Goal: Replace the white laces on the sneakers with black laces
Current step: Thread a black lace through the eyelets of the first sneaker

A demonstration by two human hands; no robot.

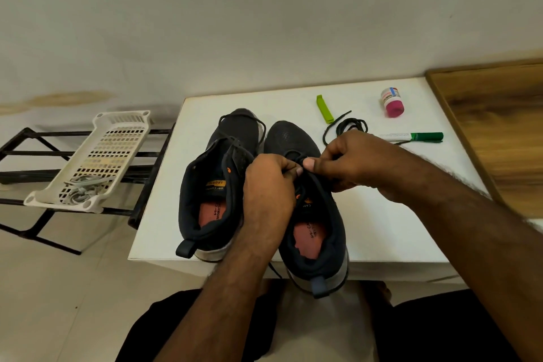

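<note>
Left of the table (164, 209): white slotted plastic tray (88, 161) on a black metal rack (29, 153). White laces (83, 186) lie bunched at its near end, well apart from the shoes.

Left sneaker (210, 185): dark, toe pointing away from the person, long axis running near to far. A black lace (235, 120) is threaded loosely over its forefoot; upper eyelets look unfilled. Tongue tab reads partly "SPORT"; insole print too small to read.

Left hand (269, 188): fingers curled, pinching the black lace at the throat of the right sneaker (311, 214). Thumb tip meets the right thumb just above the tongue.

Right sneaker: parallel to the left one, touching or just beside it, heel hanging over the table's near edge. Tongue shows "CA…", remainder hidden by the hands.

Right hand (352, 164): also closed in a pinch on the same lace, directly opposite the left hand. Both hands equally close to the eyelet row; lace ends lie between the thumbs. Judgement: lacing or tightening at mid-throat; next pull should run outward across the shoe's long axis.

Behind the right hand: spare black lace coil (352, 126), lime green plastic lever (324, 109), green-capped marker (417, 136), small pink-capped bottle (392, 103). Labels unreadable.
</note>
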